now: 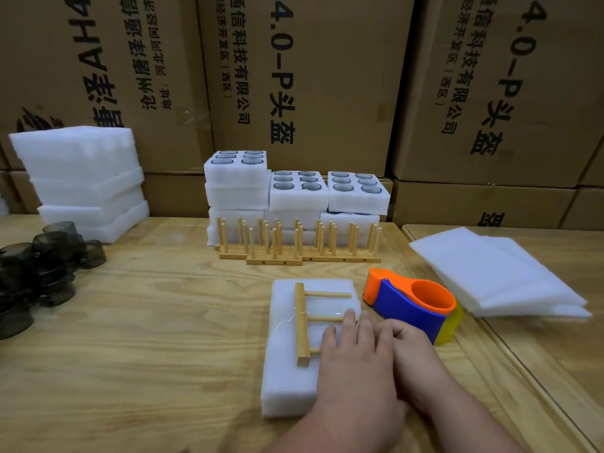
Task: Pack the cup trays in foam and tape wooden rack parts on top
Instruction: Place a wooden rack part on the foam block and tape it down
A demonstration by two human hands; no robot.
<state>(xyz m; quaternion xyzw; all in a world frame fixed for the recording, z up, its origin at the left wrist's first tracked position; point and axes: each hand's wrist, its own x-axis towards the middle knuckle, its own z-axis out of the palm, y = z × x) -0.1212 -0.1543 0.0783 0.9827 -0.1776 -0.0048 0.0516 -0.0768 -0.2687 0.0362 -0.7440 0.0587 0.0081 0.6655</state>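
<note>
Both hands lie on the right half of a white foam block point(287, 384) on the wooden table point(137, 338) — the left hand point(354, 358) flat, fingers straight, pressing down; the right hand point(410, 349) beside it, fingers loosely extended, holding nothing. On the block lies one wooden rack part point(302, 325), a bar with three pegs, under clear tape. Just right of the block sits an orange-and-blue tape dispenser point(413, 305); behind it, three six-cup trays point(297, 188) show on stacked foam.

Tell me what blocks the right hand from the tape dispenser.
Nothing visible does. The right hand rests at the foam pack's right edge, and the tape dispenser sits just beyond its fingers, with only bare table between them.
</note>
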